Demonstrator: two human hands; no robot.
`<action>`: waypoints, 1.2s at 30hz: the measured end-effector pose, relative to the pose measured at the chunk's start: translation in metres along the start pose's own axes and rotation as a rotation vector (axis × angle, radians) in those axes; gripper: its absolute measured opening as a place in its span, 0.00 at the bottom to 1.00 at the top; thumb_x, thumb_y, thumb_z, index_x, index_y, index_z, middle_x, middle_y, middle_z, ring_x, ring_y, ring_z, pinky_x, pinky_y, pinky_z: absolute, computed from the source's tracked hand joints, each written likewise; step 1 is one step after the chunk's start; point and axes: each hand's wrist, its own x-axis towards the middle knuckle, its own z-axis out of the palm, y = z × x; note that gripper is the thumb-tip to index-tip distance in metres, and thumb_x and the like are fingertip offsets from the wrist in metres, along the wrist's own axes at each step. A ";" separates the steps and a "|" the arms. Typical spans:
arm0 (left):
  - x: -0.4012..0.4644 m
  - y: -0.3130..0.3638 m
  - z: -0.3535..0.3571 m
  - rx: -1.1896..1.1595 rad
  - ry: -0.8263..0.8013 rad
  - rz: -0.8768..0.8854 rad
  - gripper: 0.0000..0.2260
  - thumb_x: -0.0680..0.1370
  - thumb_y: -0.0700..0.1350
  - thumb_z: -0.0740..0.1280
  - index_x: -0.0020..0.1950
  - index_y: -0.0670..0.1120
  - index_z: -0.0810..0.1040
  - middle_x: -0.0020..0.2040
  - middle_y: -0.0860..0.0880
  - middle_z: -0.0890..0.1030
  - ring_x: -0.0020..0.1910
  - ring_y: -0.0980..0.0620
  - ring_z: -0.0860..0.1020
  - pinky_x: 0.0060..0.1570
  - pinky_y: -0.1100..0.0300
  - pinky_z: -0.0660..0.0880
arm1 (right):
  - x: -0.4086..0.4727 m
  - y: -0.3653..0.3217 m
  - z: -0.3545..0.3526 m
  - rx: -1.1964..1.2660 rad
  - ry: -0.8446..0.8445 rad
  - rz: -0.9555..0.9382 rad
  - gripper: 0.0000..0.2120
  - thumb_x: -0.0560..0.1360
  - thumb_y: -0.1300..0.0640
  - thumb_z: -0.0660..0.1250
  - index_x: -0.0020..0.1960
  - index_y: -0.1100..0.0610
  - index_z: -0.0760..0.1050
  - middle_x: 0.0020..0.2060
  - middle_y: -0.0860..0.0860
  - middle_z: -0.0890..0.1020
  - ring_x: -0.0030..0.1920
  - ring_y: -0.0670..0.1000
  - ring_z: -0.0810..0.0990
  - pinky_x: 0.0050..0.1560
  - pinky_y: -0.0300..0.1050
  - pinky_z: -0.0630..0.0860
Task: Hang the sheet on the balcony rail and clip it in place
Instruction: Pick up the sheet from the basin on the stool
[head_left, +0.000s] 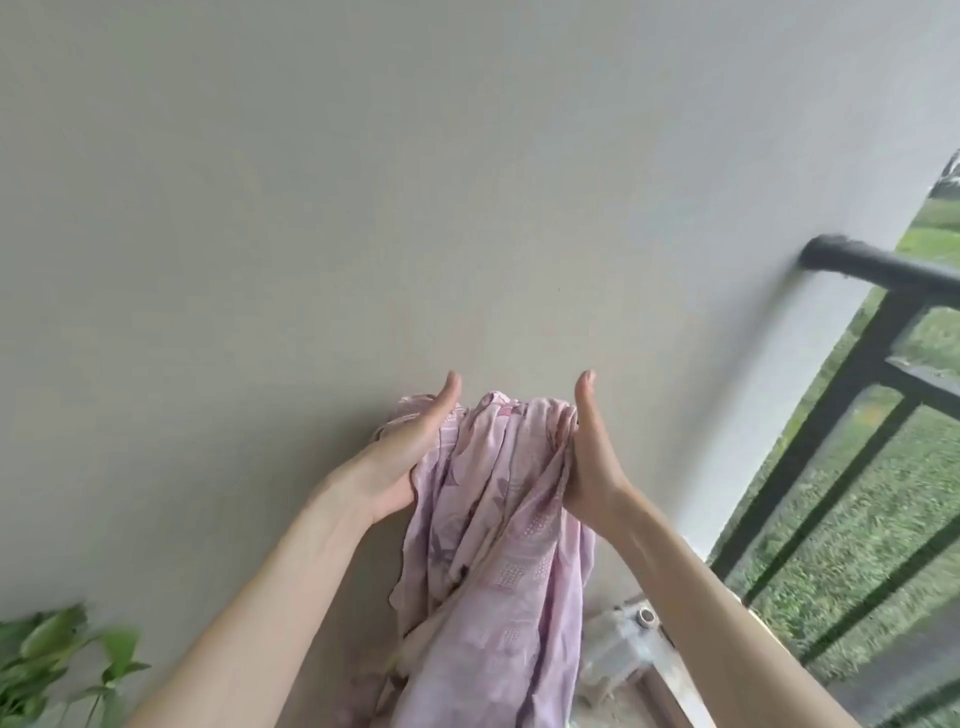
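Both arms reach forward and up in front of a plain grey wall (363, 208). Between the hands hangs the sheet (498, 519), a pale pink cloth with a faint purple leaf print and some dotted square patches. It is bunched at the top and falls in long folds down to the bottom edge of the view, between the forearms.

The left hand (402, 457) grips the sheet's upper left part. Its thumb points up and forward along the cloth, and its fingers curl behind the bunched cloth, closed on it; they are mostly hidden by the palm and the sheet. The right hand (587, 457) holds the upper right part in the same way: thumb straight up, the other fingers wrapped out of sight behind gathered folds. The two hands stand near each other at about the same height, with a gathered width of sheet stretched loosely between them.

The rail (893, 270), a dark metal bar, meets the wall at the right, well apart from the sheet and higher than the hands. Dark bars (810, 447) run down below it, and grass (857, 519) shows through them. The sheet touches no part of the rail.

At the lower left corner some green leaves (57, 660) come into view. Low on the right, between sheet and right forearm, lies a pale grey fitting (628, 639) with a small round cap; what it is cannot be told.
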 end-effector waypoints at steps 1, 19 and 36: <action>-0.003 0.017 0.005 0.041 -0.034 0.006 0.34 0.66 0.70 0.66 0.54 0.42 0.71 0.57 0.46 0.73 0.58 0.48 0.73 0.67 0.44 0.63 | -0.003 -0.017 0.004 -0.008 -0.002 -0.033 0.48 0.59 0.23 0.51 0.58 0.61 0.79 0.56 0.58 0.81 0.60 0.55 0.78 0.70 0.56 0.64; -0.079 0.172 0.078 0.259 -0.203 0.179 0.39 0.69 0.73 0.54 0.61 0.40 0.74 0.60 0.37 0.73 0.69 0.33 0.62 0.58 0.46 0.70 | -0.062 -0.185 0.046 -0.368 0.213 -0.367 0.40 0.47 0.16 0.58 0.41 0.49 0.70 0.51 0.51 0.76 0.59 0.53 0.76 0.67 0.57 0.67; -0.083 0.100 0.071 0.454 0.268 0.177 0.46 0.55 0.79 0.63 0.68 0.57 0.69 0.67 0.53 0.74 0.65 0.54 0.71 0.68 0.52 0.65 | -0.090 -0.119 0.075 -0.479 0.196 -0.254 0.16 0.70 0.30 0.53 0.36 0.41 0.60 0.36 0.38 0.64 0.40 0.43 0.68 0.70 0.53 0.59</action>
